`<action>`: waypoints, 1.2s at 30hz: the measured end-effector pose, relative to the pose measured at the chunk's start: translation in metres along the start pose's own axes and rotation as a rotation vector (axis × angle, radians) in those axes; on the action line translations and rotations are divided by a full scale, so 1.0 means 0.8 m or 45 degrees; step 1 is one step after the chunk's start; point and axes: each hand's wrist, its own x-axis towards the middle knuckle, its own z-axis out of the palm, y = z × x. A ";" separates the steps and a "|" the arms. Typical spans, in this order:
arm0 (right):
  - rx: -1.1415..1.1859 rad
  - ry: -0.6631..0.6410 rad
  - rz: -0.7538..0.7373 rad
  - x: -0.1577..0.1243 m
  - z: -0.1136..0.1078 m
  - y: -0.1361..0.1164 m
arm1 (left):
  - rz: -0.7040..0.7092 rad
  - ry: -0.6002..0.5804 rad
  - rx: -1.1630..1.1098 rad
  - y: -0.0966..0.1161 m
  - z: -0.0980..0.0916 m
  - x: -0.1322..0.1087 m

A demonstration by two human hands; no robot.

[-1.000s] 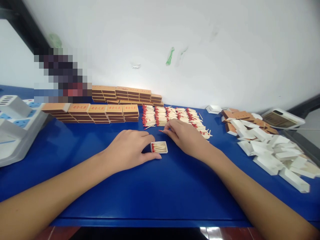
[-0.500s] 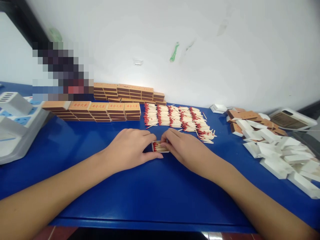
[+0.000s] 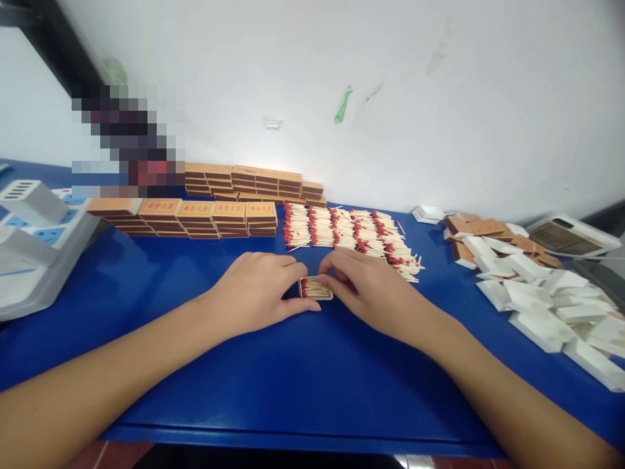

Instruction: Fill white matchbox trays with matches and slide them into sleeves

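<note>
A small white matchbox tray [image 3: 328,298] lies on the blue table, its inside filled with red-headed matches [image 3: 315,288]. Around its left end are the thumb and curled fingers of my left hand [image 3: 258,290], with the thumb along the near side. My right hand [image 3: 364,280] is at the tray's right end; its thumb tip touches the far right corner and the matches there, with the fingers curled in behind. Part of that contact is hidden by the hand. Just beyond the hands, loose matches [image 3: 319,228] lie in several side-by-side rows.
Stacked orange-brown matchboxes [image 3: 195,212] stand at the left, with another stack [image 3: 266,176] against the wall. White trays [image 3: 541,306] and brown sleeves [image 3: 488,228] are heaped at the right, near a phone-like white-edged device [image 3: 571,234]. A power strip [image 3: 53,273] sits far left.
My right thumb and fingers have lifted and spread slightly from the matches, towards the tray's far right corner. More matches show. My left hand keeps its hold.
</note>
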 end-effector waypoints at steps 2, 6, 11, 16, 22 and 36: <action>-0.020 0.085 -0.032 0.004 0.003 0.013 | 0.000 0.008 -0.001 0.000 0.000 -0.001; -0.016 0.112 -0.087 0.022 0.014 0.027 | 0.058 0.008 -0.026 0.000 0.002 -0.003; -0.108 0.083 -0.126 0.045 0.029 0.026 | 0.184 -0.046 -0.060 0.006 0.006 -0.005; -0.163 0.088 -0.132 0.048 0.031 0.025 | 0.188 -0.059 -0.070 0.008 0.005 -0.004; -0.178 0.129 -0.113 0.047 0.028 0.023 | 0.146 -0.063 -0.032 0.007 0.004 -0.003; -0.015 0.101 -0.020 0.025 -0.003 0.018 | 0.033 0.010 0.012 0.001 0.002 -0.002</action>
